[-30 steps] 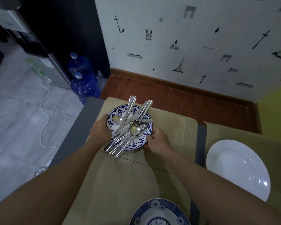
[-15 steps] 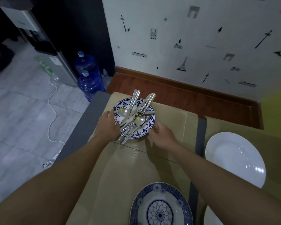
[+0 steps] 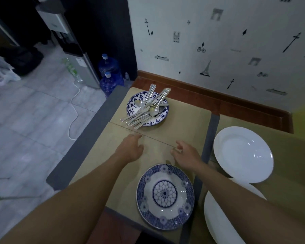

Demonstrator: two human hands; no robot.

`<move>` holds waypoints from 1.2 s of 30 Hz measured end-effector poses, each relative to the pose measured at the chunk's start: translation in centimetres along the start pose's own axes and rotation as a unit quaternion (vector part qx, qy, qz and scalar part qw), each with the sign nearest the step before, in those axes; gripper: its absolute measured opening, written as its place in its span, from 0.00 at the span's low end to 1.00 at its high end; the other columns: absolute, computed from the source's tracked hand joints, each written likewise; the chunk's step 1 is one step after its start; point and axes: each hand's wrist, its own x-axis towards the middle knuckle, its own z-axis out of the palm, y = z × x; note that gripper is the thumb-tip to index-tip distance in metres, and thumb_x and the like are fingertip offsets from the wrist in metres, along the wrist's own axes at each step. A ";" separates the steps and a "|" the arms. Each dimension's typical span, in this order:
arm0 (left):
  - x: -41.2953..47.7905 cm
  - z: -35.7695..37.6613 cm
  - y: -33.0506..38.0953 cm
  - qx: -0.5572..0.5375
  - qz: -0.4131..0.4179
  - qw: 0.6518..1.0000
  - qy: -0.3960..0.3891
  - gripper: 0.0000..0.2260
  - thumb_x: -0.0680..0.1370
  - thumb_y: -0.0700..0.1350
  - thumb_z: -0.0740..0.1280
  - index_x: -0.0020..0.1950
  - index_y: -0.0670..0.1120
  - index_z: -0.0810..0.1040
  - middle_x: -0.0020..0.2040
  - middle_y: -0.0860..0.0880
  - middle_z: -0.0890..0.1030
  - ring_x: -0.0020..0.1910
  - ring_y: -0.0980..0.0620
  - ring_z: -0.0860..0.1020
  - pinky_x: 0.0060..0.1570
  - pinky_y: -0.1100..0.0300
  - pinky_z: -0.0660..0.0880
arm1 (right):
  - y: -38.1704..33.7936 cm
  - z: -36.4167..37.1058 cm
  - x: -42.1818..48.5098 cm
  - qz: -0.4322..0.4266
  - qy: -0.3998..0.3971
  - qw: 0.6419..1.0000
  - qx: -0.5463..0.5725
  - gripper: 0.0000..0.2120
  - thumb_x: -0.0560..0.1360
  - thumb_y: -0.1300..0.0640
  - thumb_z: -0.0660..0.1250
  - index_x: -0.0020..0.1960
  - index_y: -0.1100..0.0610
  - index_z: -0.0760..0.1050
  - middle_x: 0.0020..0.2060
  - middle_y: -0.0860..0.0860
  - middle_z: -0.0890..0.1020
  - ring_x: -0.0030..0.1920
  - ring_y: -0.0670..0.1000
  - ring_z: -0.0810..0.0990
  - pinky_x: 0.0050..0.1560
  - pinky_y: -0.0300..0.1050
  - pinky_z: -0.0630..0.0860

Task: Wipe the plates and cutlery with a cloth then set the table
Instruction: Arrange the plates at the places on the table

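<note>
Holding cutlery: far blue-patterned plate (image 3: 131, 106) by the counter's (image 3: 183, 120) far left corner, cutlery (image 3: 154, 110) heaped across it, ends overhanging the rim.
Near edge: near blue-patterned plate (image 3: 165, 196), its face bare.
Right side: white plate (image 3: 243, 154); second white plate (image 3: 217, 221) at the near corner, partly under the forearm.
Left hand (image 3: 130, 148): fingers (image 3: 137, 137) loosely spread, gripping nothing, between the patterned plates.
Right hand (image 3: 187, 155): fingers relaxed, gripping nothing, beside it.
</note>
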 end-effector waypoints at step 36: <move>-8.2 3.6 -8.3 -0.112 -0.101 0.989 -0.001 0.22 0.80 0.43 0.63 0.75 0.53 0.70 0.68 0.46 0.78 0.64 0.41 0.77 0.61 0.48 0.75 | -0.1 8.4 -2.5 -0.004 -0.015 1.000 0.023 0.21 0.80 0.66 0.61 0.68 0.50 0.78 0.59 0.49 0.85 0.57 0.51 0.82 0.56 0.45 0.78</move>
